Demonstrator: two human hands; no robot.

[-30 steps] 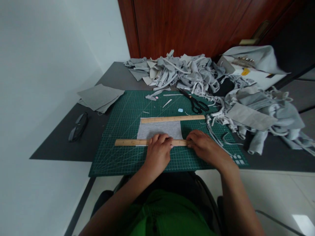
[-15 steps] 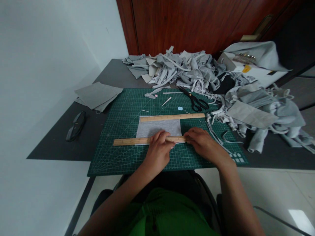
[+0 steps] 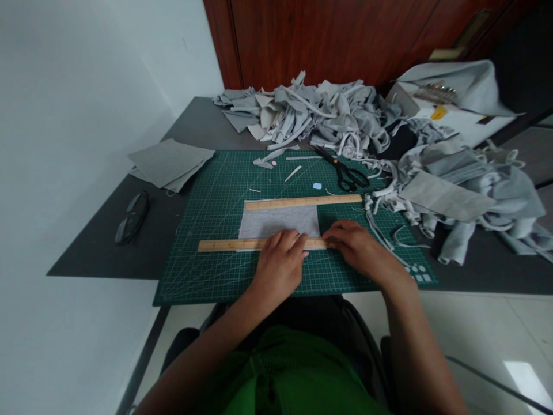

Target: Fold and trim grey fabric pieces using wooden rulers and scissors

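Lying across the near wooden ruler [image 3: 228,245], one left hand [image 3: 280,262], fingers bent, gripping or merely resting cannot be told; one right hand [image 3: 356,245], fingers curled at that ruler's right end, grip likewise unclear; one grey cloth piece [image 3: 280,220], flat on the green cutting mat [image 3: 194,285], near edge beneath the near ruler; one far wooden ruler [image 3: 302,202], along the cloth's far edge; black scissors [image 3: 348,176], beyond it; heaped grey scraps [image 3: 302,115], behind the mat.
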